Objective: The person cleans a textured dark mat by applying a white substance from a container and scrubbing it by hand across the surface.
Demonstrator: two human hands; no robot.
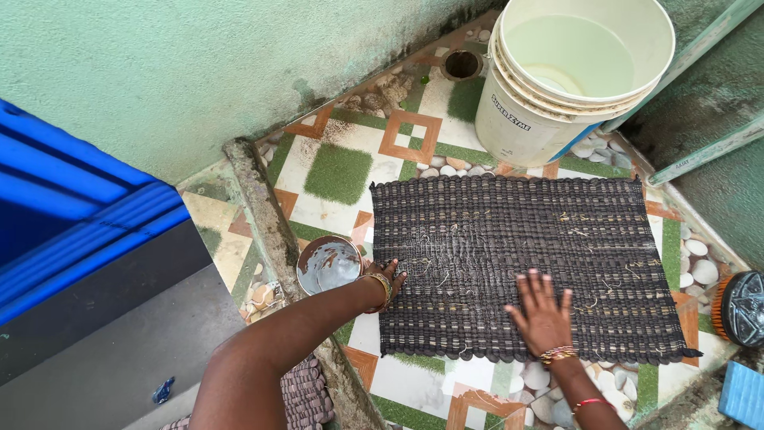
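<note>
Head view, everything placed relative to the woven mat (pixel 525 263).

Mat is lying flat and spread out on the patterned tile floor (pixel 338 171), long side running left-right. Dark brown-black weave with thin tan stripes, loose thread ends sticking up across the middle, looking wet and slightly shiny near its left-centre.

Left hand (pixel 388 280) is resting on the mat's left edge, fingers lying loose on the weave, gripping nothing. Right hand (pixel 542 312) is pressing palm-down on the mat's near half, fingers splayed wide, also holding nothing. Bangles on both wrists.

Small metal bowl (pixel 329 263) is sitting just left of the mat, right beside the left hand. White bucket (pixel 569 76) with water is standing just beyond the mat's far edge. Round scrub brush (pixel 738 309) is lying off the mat's right end. Floor drain (pixel 461 64) is further out, past the far-left corner.

Risks, my read:
- Left forearm is passing right by the bowl; a sideways sweep could tip it.
- Wet tile under the mat: it could slide or bunch under a hard push.
- Loose threads could snag fingers or bangles and pull out.
</note>
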